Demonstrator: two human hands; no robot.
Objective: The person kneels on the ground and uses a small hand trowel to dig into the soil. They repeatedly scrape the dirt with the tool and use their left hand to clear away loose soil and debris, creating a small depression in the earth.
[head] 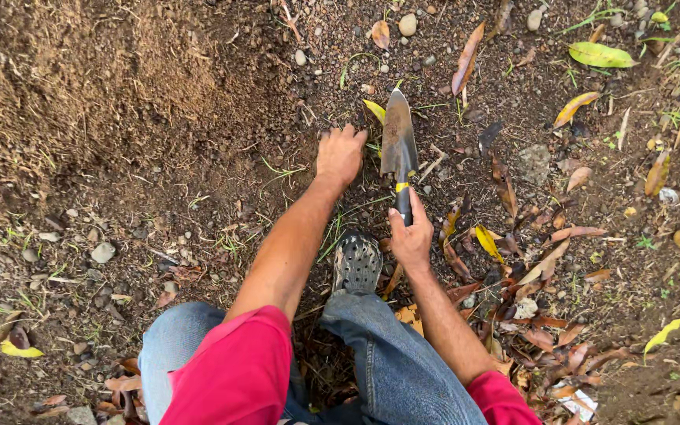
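Bare, stony ground littered with dry leaves is lying under a crouching person, whose right hand (411, 238) is clenching the trowel (399, 149) handle, blade pointing far to dig, while the left hand (340, 155), grip released, is pressing soil just left of it.

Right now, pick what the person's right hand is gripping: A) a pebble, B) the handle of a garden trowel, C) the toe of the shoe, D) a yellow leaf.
B: the right hand is closed around the dark handle of the trowel, whose soiled blade points away over the ground, while the left hand presses on the soil beside it.
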